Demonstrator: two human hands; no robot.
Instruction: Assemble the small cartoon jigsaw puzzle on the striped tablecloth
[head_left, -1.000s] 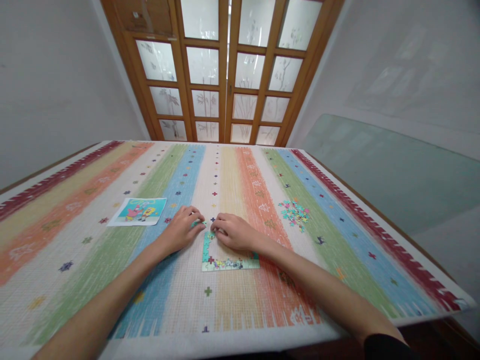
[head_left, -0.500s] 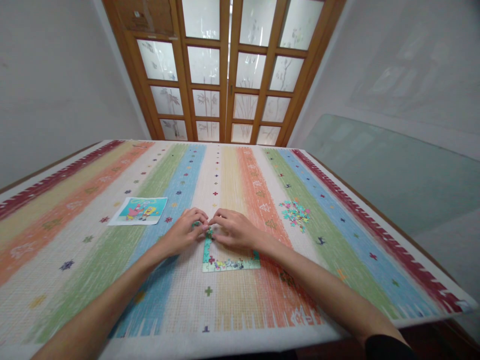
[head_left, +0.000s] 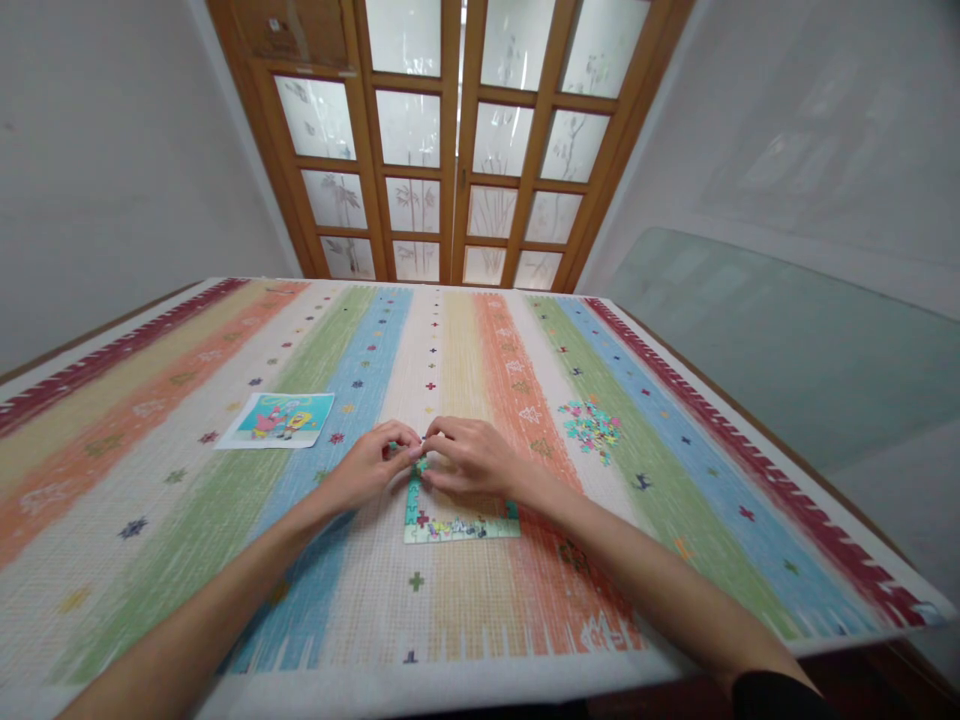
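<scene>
Head: right hand partly hides puzzle; loose pieces rightward.

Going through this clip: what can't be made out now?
All in the head view:
Whether a piece is held: covered by the left hand and right hand.
Far right part of the puzzle: hidden by the right hand.
Loose pieces: individual shapes too small.
Black sleeve: cut off by the bottom edge.

From the puzzle frame, I'm seeing the left hand blocking 11, right hand blocking 12, picture card obstructing 10, loose pieces obstructing 2. Cloth lane is running to 6 between forearms.
</scene>
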